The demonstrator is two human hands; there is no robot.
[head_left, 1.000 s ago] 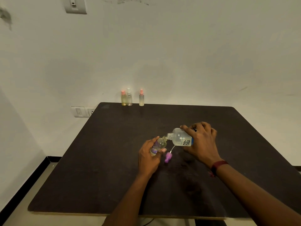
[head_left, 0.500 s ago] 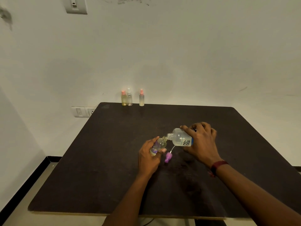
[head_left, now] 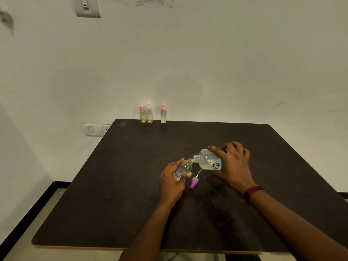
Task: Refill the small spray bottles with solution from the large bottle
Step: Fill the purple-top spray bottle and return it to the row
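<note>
My left hand (head_left: 170, 182) grips a small clear spray bottle (head_left: 184, 168) with its top off, tilted to the right over the middle of the dark table (head_left: 131, 194). My right hand (head_left: 232, 164) holds the large clear bottle (head_left: 209, 161) with a blue-edged label, tipped on its side so its open neck touches the small bottle's mouth. A purple spray cap (head_left: 194, 182) with a white tube lies on the table just below the two bottles.
Three small spray bottles stand at the table's far edge against the wall: a pink-capped one (head_left: 143, 114), a clear-capped one (head_left: 149, 113) and another pink-capped one (head_left: 163, 113). A wall socket (head_left: 95, 129) is left of the table.
</note>
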